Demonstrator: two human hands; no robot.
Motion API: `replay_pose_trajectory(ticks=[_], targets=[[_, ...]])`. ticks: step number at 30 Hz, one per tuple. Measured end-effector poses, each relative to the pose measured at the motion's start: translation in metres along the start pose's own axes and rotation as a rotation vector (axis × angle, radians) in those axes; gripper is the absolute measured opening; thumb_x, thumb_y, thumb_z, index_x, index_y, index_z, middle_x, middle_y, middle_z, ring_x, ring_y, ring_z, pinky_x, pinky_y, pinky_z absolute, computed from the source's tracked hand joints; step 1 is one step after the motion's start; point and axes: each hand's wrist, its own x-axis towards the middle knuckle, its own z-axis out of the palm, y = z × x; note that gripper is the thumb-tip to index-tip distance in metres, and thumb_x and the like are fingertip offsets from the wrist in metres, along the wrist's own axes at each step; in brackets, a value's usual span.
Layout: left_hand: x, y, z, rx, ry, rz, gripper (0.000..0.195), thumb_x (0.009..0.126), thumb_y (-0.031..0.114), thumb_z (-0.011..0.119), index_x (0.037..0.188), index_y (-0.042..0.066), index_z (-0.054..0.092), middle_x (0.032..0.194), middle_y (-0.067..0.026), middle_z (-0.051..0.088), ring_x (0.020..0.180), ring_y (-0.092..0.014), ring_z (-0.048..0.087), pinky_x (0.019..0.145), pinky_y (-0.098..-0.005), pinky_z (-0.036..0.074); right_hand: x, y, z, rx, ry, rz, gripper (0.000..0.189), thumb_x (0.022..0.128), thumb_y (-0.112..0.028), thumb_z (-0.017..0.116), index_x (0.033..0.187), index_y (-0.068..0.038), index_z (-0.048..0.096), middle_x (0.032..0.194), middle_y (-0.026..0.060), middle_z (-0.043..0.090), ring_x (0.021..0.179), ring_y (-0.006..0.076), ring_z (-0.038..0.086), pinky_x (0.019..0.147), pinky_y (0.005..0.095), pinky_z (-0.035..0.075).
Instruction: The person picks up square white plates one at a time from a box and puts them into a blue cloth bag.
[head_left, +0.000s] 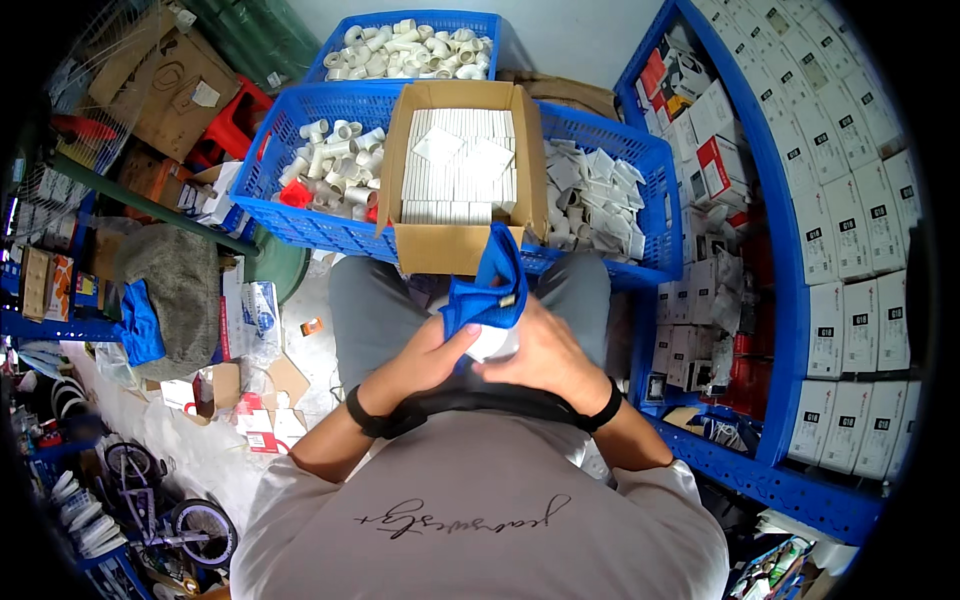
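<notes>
Close in front of my body, my left hand (433, 352) grips a white square plate (491, 343) with the thumb on its face. A blue cloth (487, 296) is wrapped over the plate's far side. My right hand (551, 349) holds the plate and cloth from the other side, slightly blurred. Beyond the hands stands an open cardboard box (439, 247) packed with rows of white square plates (457, 165), two lying loose on top. It rests across blue plastic crates. The right crate (664, 202) holds loose white plates (600, 195); the left crate (322, 238) holds white pipe fittings (337, 154).
Another blue crate (405, 15) of white pipe fittings stands at the back. Blue shelving (787, 225) with boxed goods rises on the right. To the left are a grey cloth-covered seat (195, 300) with a blue cloth, a green pole, cartons and a small bicycle (157, 517).
</notes>
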Motion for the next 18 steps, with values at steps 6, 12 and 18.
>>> replay_pose_trajectory(ticks=[6,12,18], targets=[[-0.004,0.000,-0.002,-0.049,0.023,-0.022,0.034,0.097,0.020,0.040,0.124,0.000,0.047,0.115,-0.0041,0.054,0.104,-0.011,0.048,0.092,-0.0282,0.039,0.004,0.007,-0.023,0.038,0.080,0.225,0.074,0.052,-0.025,0.080,0.115,-0.002,0.049,0.108,0.0204,0.056,0.097,0.0363,0.057,0.083,0.0395,0.046],[0.000,-0.002,-0.002,-0.071,0.065,-0.050,0.035,0.097,0.023,0.042,0.121,-0.001,0.048,0.117,-0.0047,0.054,0.108,-0.013,0.048,0.095,-0.0286,0.037,0.000,-0.004,-0.007,0.011,-0.028,0.137,0.080,0.051,-0.028,0.081,0.119,-0.001,0.047,0.108,0.0214,0.056,0.098,0.0369,0.057,0.085,0.0394,0.046],[-0.006,0.014,-0.013,-0.171,0.051,-0.101,0.049,0.095,0.030,0.045,0.131,-0.002,0.035,0.123,-0.0103,0.051,0.112,-0.018,0.050,0.096,-0.0321,0.039,-0.002,0.035,-0.026,0.198,0.261,0.130,0.093,0.060,-0.019,0.081,0.132,0.003,0.025,0.112,0.0173,0.050,0.100,0.0269,0.053,0.086,0.0344,0.044]])
